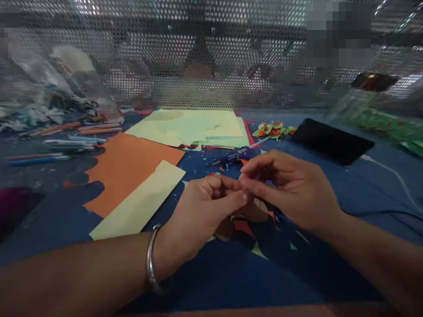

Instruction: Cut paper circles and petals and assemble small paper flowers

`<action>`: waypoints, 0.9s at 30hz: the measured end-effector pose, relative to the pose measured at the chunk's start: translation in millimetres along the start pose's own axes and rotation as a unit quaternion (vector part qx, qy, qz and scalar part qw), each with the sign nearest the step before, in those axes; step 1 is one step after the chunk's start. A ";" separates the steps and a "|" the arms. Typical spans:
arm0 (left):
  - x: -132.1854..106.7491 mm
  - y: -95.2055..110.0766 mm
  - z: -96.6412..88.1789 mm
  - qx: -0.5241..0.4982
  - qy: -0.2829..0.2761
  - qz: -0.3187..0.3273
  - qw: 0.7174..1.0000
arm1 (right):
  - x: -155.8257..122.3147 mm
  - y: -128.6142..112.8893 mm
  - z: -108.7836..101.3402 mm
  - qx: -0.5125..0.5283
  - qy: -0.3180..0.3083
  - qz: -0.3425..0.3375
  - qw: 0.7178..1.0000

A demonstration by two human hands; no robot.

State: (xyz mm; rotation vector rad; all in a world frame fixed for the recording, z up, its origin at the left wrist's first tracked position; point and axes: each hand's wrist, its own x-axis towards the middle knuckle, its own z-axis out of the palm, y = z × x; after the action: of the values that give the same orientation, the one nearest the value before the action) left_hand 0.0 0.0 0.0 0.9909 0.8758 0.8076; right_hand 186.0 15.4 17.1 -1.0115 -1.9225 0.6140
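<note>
Left hand and right hand meet above paper scraps on the blue tabletop.
The left hand pinches 1 tiny piece at its right end. The right hand's fingertips bunch just beside it; I can't tell if they grip. Its long way is too small to see.

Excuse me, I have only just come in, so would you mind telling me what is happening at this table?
A person's left hand and right hand meet with fingertips pinched; whatever is between them is too small to make out. Paper scraps lie beneath them on the blue tabletop. To the left, a pale paper strip overlaps a ragged-edged orange sheet. A dark blue tool lies just beyond the hands.
</note>
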 end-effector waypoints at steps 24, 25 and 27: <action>0.1 0.3 -0.2 0.167 0.006 0.036 0.985 | 5.8 1.9 -2.6 0.086 -0.017 0.084 0.993; 0.4 0.2 -0.4 0.161 0.008 0.033 0.986 | 5.7 1.6 -2.7 0.088 -0.019 0.085 0.992; 1.2 -0.2 -0.8 0.144 0.013 0.024 0.989 | 5.5 1.1 -2.8 0.085 -0.025 0.083 0.993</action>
State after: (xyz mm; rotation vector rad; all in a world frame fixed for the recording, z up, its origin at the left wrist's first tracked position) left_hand -0.2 1.3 -0.7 1.2617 1.0130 0.7477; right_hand 187.2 20.7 20.2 -1.0614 -1.8055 0.8906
